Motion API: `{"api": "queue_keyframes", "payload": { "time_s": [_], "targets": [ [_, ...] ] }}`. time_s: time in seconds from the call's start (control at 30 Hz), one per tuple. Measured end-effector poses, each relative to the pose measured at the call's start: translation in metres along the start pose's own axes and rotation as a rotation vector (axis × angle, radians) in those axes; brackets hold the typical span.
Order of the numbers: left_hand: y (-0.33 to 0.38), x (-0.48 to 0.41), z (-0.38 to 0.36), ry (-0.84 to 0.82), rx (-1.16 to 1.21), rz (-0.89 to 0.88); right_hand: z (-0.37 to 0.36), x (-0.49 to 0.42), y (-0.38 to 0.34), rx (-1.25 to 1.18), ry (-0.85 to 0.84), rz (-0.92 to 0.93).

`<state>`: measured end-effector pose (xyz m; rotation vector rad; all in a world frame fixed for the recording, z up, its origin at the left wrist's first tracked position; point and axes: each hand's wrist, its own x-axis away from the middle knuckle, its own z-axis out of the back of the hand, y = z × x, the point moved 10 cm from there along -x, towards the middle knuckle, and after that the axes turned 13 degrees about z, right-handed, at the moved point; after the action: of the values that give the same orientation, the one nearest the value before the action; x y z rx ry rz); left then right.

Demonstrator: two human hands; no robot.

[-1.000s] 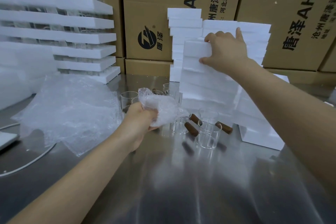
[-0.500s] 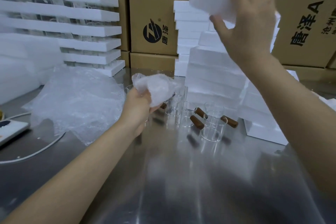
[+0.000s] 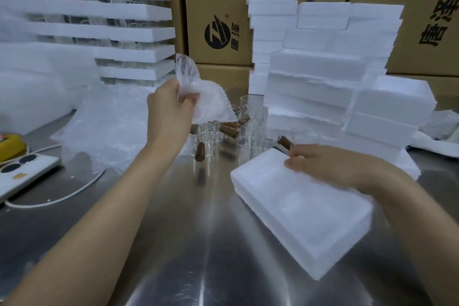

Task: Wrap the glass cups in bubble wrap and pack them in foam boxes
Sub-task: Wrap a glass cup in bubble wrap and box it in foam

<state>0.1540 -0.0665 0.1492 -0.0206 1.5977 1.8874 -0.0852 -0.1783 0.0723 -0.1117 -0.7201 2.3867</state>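
Note:
My left hand [image 3: 171, 107] holds up a bubble-wrapped cup [image 3: 206, 102] above the steel table [image 3: 173, 243]. My right hand [image 3: 330, 164] rests on the far edge of a white foam box [image 3: 298, 208] that lies flat on the table in front of me, fingers curled over its rim. Several bare glass cups with brown wooden handles [image 3: 250, 129] stand behind the box, between my hands. A loose heap of bubble wrap [image 3: 104, 126] lies to the left.
A stack of white foam boxes [image 3: 323, 77] rises at the back right. Foam trays holding glassware [image 3: 111, 30] are piled at the back left. Cardboard cartons [image 3: 223, 7] line the rear. A white power strip [image 3: 22, 171] and cable lie at the left edge.
My right hand took a foam box off the stack, lifted it high, then brought it down flat onto the table. My left hand raised the wrapped cup slightly.

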Motion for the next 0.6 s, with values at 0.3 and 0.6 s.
{"api": "queue_keyframes", "payload": {
  "time_s": [0.3,0.6],
  "targets": [
    [0.027,0.031,-0.029,-0.231,-0.153,-0.153,-0.01,-0.015,-0.014,0.105,0.323,0.034],
    [0.019,0.031,-0.041,-0.283,-0.251,-0.128,0.013,-0.007,-0.049,0.266,0.37,0.553]
  ]
}}
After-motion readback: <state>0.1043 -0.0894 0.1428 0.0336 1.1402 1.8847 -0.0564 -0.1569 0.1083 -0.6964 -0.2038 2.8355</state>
